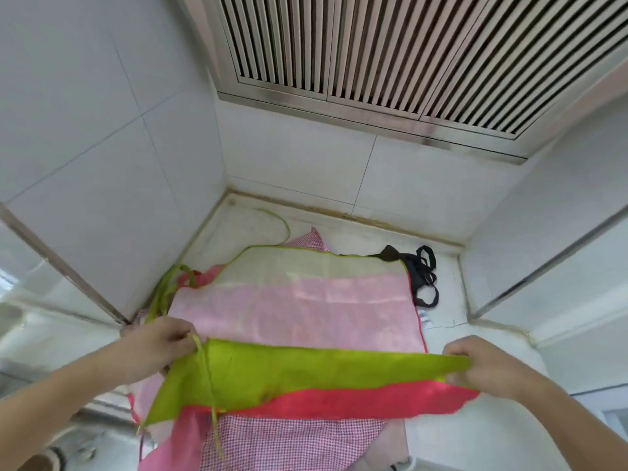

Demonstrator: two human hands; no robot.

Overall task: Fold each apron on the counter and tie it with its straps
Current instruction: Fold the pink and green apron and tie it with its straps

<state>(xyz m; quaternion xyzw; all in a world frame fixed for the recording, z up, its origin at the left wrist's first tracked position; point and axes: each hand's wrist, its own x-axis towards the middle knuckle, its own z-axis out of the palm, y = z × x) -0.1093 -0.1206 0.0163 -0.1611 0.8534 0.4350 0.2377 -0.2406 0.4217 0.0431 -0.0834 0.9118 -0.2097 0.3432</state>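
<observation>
Two hands up: left hand [163,341] and right hand [475,363] each pinch an end of the green apron [289,367], stretched above the counter [367,239], over two pink aprons [299,314].

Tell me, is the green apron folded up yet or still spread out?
Partly folded: both hands, left and right, hold the green apron doubled, untied.

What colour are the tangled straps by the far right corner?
Black, seen clearly in the head view: tangled black straps.

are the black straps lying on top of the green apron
No, the black straps lie on the counter past the far right corner of the pile, apart from the green apron that both hands hold.
</observation>
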